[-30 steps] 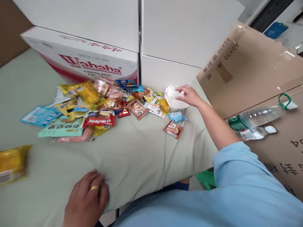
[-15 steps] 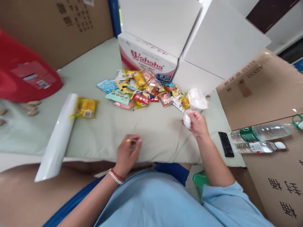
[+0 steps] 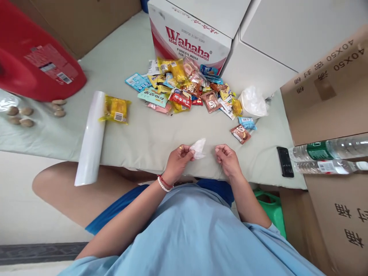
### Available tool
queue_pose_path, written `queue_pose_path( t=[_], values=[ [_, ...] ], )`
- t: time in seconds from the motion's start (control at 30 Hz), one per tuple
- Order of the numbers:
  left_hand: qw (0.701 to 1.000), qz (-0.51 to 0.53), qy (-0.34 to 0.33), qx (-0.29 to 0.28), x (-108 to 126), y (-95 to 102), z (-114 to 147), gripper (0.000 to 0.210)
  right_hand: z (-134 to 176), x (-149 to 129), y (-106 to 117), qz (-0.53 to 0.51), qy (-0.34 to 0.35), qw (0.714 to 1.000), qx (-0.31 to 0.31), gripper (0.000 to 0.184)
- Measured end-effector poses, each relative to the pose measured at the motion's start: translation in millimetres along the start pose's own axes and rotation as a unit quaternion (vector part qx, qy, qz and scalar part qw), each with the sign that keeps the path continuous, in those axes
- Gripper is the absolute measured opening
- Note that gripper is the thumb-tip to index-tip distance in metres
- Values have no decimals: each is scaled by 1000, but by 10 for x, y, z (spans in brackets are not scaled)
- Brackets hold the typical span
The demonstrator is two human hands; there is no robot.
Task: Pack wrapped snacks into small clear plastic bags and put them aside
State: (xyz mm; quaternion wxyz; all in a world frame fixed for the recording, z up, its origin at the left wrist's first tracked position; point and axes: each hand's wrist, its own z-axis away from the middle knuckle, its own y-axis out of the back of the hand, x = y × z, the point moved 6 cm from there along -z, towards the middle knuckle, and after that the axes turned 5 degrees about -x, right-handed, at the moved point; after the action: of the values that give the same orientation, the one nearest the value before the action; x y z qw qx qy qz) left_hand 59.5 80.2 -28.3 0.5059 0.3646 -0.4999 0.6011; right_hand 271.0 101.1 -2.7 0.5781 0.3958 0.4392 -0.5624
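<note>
My left hand (image 3: 178, 161) pinches a small, thin, whitish plastic bag (image 3: 199, 148) just above the front of the table. To its right, apart from the bag, my right hand (image 3: 228, 159) has its fingers curled together, and I see nothing in them. Beyond the right hand lie a brown snack packet (image 3: 240, 133) and a blue packet (image 3: 247, 122). A white tub (image 3: 246, 104) behind them holds crumpled clear plastic bags (image 3: 254, 99). Left of the tub spreads a heap of mixed snack packets (image 3: 180, 98).
A white roll (image 3: 92, 138) overhangs the table's front edge, touching a yellow packet (image 3: 117, 109). At left are a red jug (image 3: 43, 57) and several brown nut-like pieces (image 3: 26, 122). A Wahaha carton (image 3: 186, 38) stands behind the heap. Right: phone (image 3: 285, 161), two bottles (image 3: 327, 167).
My right hand has come back from near the tub toward the middle. The white plastic it held is now in my left hand. The brown and blue packets there are now uncovered.
</note>
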Motion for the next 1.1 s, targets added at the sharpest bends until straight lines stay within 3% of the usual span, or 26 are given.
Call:
queue_pose_path(
  t=[0.17, 0.23, 0.37, 0.43, 0.53, 0.67, 0.77, 0.97, 1.1],
  values=[
    [999, -38, -8, -17, -23, -37, 32, 41, 90, 130, -340, 14, -21, 996, -85, 48],
    [999, -43, -16, -3, -19, -18, 68, 39, 81, 151, -409, -2, -18, 996, -83, 42],
    [985, -116, -123, 31, 164, -8, 179, 52, 50, 89, -387, 10, 12, 998, -57, 33],
    [969, -180, -166, 24, 261, -44, 206, 39, 60, 65, -393, 30, 6, 996, -86, 33],
    [982, -136, -125, 50, 273, 36, 142, 21, 104, 18, -350, 49, 4, 992, -116, 35],
    [996, 65, -25, 51, 185, 189, 30, 33, 166, -44, -184, 71, 2, 987, -141, 34],
    [990, 134, 8, 42, 161, 231, 21, 39, 192, -40, -97, 92, -14, 979, -183, 36],
    [997, 75, -21, 23, 202, 134, 69, 29, 66, -11, 11, 68, 15, 994, -85, 48],
    [998, 58, -18, 2, 234, 71, 94, 22, -2, 14, -89, 87, 25, 990, -105, 40]
  ],
)
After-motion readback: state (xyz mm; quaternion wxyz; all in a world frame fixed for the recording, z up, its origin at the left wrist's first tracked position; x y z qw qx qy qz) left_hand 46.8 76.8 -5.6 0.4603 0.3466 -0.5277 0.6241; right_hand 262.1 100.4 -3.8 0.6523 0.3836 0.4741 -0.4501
